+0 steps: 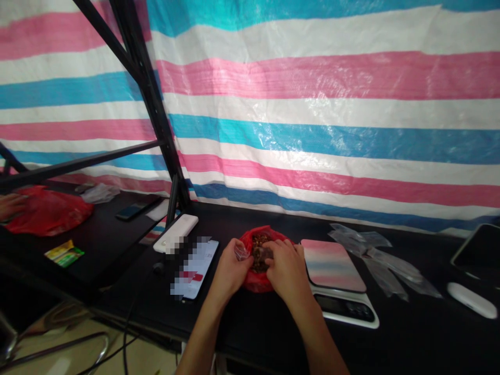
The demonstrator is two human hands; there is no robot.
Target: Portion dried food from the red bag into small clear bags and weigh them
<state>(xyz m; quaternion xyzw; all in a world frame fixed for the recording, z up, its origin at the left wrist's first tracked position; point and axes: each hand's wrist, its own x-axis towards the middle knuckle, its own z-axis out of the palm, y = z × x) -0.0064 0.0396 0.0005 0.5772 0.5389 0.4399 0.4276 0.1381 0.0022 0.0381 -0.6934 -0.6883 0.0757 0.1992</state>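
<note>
A red plastic bag stands with its mouth spread, filled with small brown granules or dried pieces. At its left rim, my left hand is closed on a small clear plastic bag. My right hand reaches over the right rim with fingers curled down at the brown pieces. Something greyish and see-through shows by its fingertips, but what they grip is unclear. Just right of that hand sits a white kitchen scale with a shiny, reflective plate and a dark display panel.
Left of the bag lie a lit phone and a white power bank. Flat clear bags and a white oval device lie to the right. A black metal frame rises at left; beyond it, another person's hand touches a red bag.
</note>
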